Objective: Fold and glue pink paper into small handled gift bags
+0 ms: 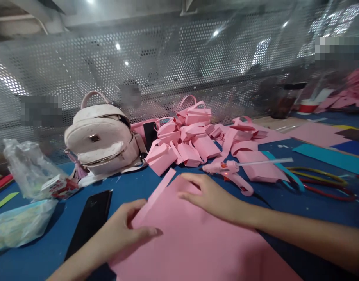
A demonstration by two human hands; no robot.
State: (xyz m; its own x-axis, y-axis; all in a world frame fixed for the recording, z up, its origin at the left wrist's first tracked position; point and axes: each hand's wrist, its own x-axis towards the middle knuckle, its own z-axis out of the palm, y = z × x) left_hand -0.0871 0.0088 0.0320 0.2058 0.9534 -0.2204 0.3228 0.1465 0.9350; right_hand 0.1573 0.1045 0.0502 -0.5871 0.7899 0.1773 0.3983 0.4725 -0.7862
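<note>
One pink sheet point(182, 242) at six o'clock, gripped along its left edge by left hand point(135, 222) at seven, thumb on top; touched near its top corner by right hand point(208, 197) at five, cannot tell whether gripping. Glue gun point(229, 171) at four. Pink paper bags point(191, 150) at the dial's centre. Carton point(60, 187) at eight, red print too blurred to read.

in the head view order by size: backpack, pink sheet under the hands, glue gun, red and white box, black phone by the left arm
1. Pink sheet
2. Backpack
3. Black phone
4. Glue gun and red and white box: too close to rank
</note>
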